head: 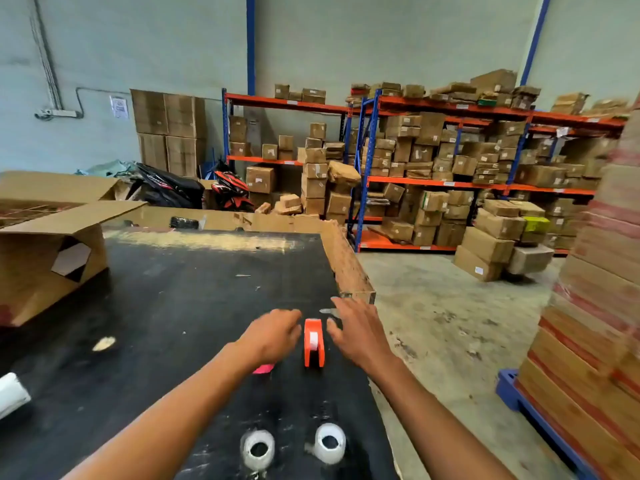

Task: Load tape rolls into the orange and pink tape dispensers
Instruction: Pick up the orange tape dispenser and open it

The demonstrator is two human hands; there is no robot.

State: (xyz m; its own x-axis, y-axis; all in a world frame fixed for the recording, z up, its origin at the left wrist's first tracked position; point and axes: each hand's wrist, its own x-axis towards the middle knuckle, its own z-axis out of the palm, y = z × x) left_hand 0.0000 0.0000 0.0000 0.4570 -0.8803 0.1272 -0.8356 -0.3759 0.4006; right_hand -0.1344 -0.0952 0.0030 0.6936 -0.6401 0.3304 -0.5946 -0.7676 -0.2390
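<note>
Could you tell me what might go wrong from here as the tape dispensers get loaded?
1. The orange dispenser stands upright and narrow between the left hand and right hand; a sideways nudge could tip it.
2. It sits close to the right edge of the black table, so it might fall to the floor.
3. The two tape rolls lie beneath the forearms; a drawn-back arm could sweep them away.

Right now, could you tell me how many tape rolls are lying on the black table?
2: one tape roll near the front edge between the arms, the other tape roll just to its right. More could be hidden under the arms.
</note>
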